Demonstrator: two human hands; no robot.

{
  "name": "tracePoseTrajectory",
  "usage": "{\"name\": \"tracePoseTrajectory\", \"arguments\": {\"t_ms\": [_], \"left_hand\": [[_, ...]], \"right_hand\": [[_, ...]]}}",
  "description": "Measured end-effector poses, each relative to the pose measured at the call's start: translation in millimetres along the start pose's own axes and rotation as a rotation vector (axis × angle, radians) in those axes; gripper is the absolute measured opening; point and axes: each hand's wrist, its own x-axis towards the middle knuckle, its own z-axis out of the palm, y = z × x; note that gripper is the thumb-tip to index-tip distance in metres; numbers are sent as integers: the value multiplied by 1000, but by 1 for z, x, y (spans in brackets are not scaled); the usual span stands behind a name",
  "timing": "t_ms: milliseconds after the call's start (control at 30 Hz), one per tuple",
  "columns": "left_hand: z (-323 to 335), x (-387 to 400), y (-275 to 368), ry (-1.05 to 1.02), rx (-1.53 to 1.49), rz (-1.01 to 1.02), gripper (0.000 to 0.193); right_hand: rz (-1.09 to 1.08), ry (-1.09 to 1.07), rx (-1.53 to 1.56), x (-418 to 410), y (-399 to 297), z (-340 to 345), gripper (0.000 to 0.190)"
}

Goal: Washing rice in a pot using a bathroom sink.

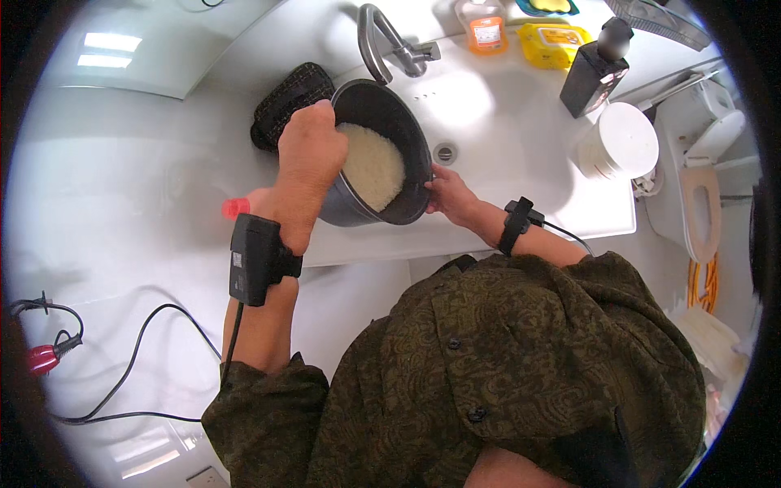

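A dark rice-cooker inner pot (pixel 421 131) is tilted over the left part of the white sink (pixel 512 177), its mouth facing up and towards the right. Pale rice grains (pixel 372 171) lie inside it. My left hand (pixel 314 143) grips the pot's left rim, fingers curled and partly hidden. Against the lower right of the rim, my right hand (pixel 451 192) holds the pot with thumb and fingers. The metal faucet (pixel 396 46) arches down close to the pot's far rim. No water stream is visible.
A dark patterned pouch (pixel 290 100) lies left of the pot. Along the sink's back and right stand a soap bottle (pixel 488 30), yellow wipes pack (pixel 549 46), black pump bottle (pixel 592 79) and white-lidded tub (pixel 628 140). A toilet (pixel 695 201) stands farther right. Black cable (pixel 143 341) hangs at left.
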Motion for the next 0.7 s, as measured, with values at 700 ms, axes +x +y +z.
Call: {"name": "tracePoseTrajectory", "arguments": {"t_ms": [700], "left_hand": [[-7, -3, 4, -33, 41, -13, 12]], "right_hand": [[4, -37, -31, 2, 3, 1, 34]]}}
